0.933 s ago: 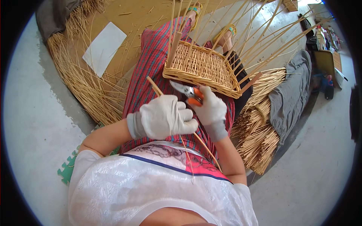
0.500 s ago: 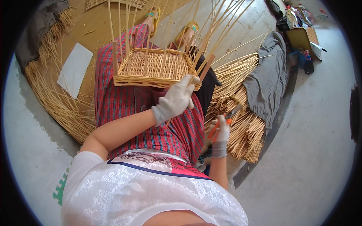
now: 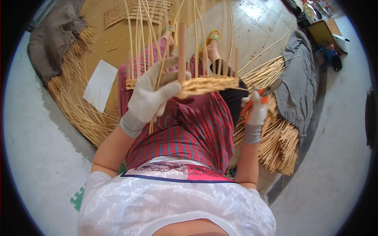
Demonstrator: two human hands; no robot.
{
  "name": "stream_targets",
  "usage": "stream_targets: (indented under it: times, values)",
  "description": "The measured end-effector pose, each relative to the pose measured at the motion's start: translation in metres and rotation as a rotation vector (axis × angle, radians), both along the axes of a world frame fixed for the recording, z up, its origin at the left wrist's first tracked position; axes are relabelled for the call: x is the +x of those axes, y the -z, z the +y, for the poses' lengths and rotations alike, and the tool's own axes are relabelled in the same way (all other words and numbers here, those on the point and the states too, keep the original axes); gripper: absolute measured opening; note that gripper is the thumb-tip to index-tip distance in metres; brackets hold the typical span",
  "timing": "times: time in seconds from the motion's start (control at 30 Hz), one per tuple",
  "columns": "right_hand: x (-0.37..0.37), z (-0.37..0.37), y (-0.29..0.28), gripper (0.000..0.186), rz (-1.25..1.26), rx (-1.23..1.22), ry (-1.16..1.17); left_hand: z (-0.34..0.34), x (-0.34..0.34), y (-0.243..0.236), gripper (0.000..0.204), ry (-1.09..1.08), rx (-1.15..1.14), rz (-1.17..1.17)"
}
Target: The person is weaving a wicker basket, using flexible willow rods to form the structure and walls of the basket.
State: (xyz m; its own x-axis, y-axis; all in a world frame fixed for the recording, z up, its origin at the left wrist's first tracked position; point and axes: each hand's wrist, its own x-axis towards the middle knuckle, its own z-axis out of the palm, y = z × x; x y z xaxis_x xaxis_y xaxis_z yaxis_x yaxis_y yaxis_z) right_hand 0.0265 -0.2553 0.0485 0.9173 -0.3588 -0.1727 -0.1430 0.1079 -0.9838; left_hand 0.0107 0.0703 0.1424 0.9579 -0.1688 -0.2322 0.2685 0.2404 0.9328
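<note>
White-gloved, grips basket [image 3: 210,85] and thin stick [image 3: 160,74] with half-curled left hand [image 3: 146,97]; wraps right hand [image 3: 257,112] around orange-handled shears [image 3: 248,108]; holds basket between both hands, partly behind left hand.

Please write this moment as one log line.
left white-gloved hand: holding tan woven wicker basket; right white-gloved hand: holding orange-handled metal shears; nearby: grey cloth over tan rods

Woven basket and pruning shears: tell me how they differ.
The woven basket is straw-coloured; the pruning shears have orange handles. The basket is much larger than the shears. Tall stakes rise from the basket, while the shears slant up to the right. The left hand grips the basket, the right hand the shears; both are in gloved hands.
</note>
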Motion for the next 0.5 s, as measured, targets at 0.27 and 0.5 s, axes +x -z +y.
stream_targets:
  times: [0.27,0.5]
  values:
    - [-0.025,-0.022,0.002,0.033,0.091,0.119,-0.182,0.032,-0.043,0.086,0.034,0.037,-0.225,-0.180]
    - [-0.033,0.041,0.008,0.032,-0.018,0.117,-0.279,0.031,-0.040,0.115,0.028,-0.685,0.325,-0.089]
